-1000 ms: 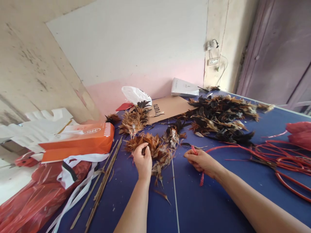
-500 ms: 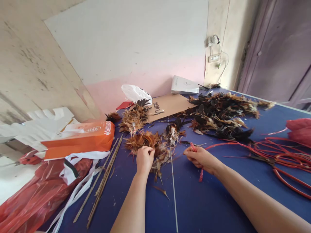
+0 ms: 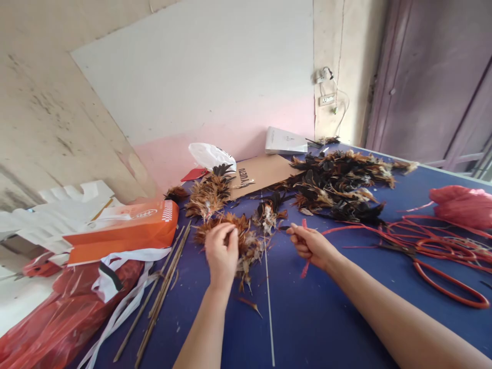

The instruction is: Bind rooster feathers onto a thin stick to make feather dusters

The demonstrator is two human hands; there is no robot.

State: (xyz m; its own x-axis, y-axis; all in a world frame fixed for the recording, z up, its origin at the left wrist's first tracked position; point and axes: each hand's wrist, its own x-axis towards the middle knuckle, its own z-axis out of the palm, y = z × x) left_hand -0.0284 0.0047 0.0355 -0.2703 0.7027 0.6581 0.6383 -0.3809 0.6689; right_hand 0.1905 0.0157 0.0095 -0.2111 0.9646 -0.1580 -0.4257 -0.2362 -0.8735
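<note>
My left hand is curled with its fingertips pinching into a clump of brown and orange feathers on the blue table. My right hand is closed on a red plastic strip, whose one end sticks up above the fingers and whose other end hangs down below the palm. Both hands rest just above the table, about a hand's width apart.
A big pile of dark feathers lies at the back, beside a smaller brown bunch and flat cardboard. Red strips and a red bag lie right. Thin sticks, an orange bag and red plastic lie left.
My left hand went from reaching onto the feather clump to pinching it, fingers closed tighter. The right hand stayed closed on the red strip. The view shifted slightly.
</note>
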